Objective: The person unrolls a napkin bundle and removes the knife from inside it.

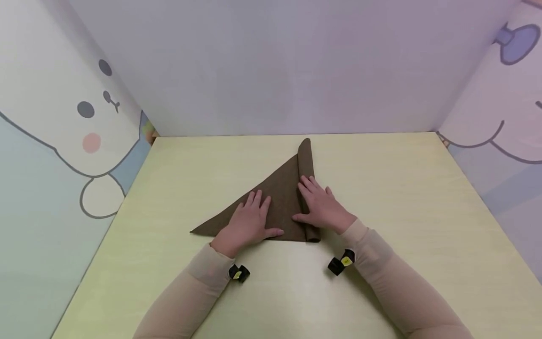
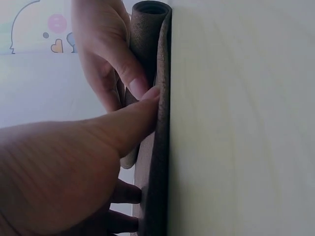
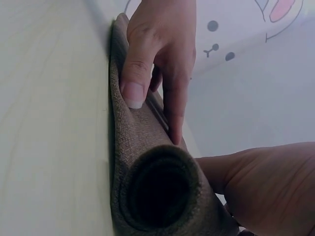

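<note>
The roll of brown cloth (image 1: 306,157) runs forward beneath the right hand (image 1: 322,207), with the left hand (image 1: 246,223) to its left, both hands' fingers outstretched, gripping nothing.

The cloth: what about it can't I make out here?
- Head view: part of the cloth, beneath the left hand.
- Head view: the middle of the roll, partly covered by the right hand.
- Right wrist view: the roll's inside, lost in shadow.
- Left wrist view: the cloth's lower end, cut off by the bottom edge.
</note>
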Demonstrator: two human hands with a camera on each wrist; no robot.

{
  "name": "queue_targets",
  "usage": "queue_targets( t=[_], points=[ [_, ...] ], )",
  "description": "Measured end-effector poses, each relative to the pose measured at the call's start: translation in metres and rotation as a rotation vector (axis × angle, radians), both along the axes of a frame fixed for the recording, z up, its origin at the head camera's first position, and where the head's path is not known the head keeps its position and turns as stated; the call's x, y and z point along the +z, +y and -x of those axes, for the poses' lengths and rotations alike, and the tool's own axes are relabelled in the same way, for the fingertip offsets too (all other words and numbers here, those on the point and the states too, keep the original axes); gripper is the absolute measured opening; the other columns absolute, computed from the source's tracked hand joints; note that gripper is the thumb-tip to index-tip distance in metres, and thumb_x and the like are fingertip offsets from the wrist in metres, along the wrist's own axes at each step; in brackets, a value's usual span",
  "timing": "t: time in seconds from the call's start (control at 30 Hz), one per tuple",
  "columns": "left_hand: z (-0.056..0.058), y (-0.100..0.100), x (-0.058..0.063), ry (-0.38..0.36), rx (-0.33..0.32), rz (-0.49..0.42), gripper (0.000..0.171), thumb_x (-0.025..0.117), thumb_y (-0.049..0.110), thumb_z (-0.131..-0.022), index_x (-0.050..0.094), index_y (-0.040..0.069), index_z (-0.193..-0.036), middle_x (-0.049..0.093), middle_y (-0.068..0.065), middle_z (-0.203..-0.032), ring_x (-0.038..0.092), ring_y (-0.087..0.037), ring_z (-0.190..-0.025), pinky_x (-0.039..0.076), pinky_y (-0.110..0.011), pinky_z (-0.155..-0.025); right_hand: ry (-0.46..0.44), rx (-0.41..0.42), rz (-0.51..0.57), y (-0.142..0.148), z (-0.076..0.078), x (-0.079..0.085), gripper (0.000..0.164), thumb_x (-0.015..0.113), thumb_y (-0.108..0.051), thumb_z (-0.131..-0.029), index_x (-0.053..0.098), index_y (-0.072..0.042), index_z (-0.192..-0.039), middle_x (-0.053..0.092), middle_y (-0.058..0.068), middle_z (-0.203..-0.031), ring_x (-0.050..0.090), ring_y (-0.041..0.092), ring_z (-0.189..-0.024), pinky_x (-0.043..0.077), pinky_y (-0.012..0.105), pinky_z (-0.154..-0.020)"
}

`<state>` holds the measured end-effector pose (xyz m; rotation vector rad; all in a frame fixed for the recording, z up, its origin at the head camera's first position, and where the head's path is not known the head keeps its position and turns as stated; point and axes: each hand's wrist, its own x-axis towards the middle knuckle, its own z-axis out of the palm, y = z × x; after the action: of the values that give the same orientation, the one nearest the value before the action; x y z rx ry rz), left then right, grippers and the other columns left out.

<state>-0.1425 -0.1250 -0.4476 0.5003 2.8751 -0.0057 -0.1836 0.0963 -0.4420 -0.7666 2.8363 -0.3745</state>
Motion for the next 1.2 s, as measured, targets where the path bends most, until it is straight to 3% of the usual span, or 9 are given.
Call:
queue_targets(
  t=[1.2],
  points=[
    [-0.003,-0.008,0.011,0.008,0.015,0.007,0.105,0.057,0.076,-0.076,0.032,0.006,-0.150,0.024,-0.024,-0.153,0.023,-0.037,-0.142,0.037,-0.054,-0.100,-0.062,-0.020,0.022,0.006,-0.004,0.015,0.094,0.071,-0.043,-0.085,0.022,0.001,-0.152,0.012,0.017,-0.159,0.011,0.032,-0.146,0.017,0.067,-0.106]
  ],
)
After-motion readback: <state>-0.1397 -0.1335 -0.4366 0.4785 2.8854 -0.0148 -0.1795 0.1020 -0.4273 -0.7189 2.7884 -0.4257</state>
